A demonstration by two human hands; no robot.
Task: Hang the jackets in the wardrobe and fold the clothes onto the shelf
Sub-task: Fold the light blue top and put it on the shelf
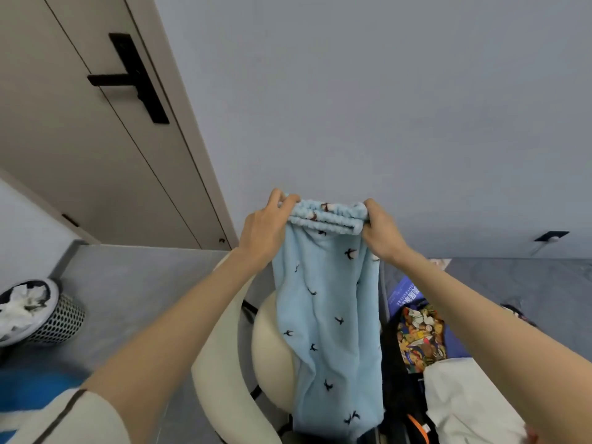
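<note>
A pair of light blue fleece trousers (330,315) with small dark bird prints hangs straight down in front of me, held up by its elastic waistband. My left hand (269,225) grips the waistband's left end with curled fingers. My right hand (381,229) grips the right end the same way. The legs hang together over a cream chair (230,363). No wardrobe or shelf is in view.
A beige door with a black handle (128,78) stands at the left. A mesh waste bin (38,315) with white paper sits on the grey floor. At the right lie a blue book (403,293), a colourful printed item (423,341), a white garment (467,402) and dark clothes.
</note>
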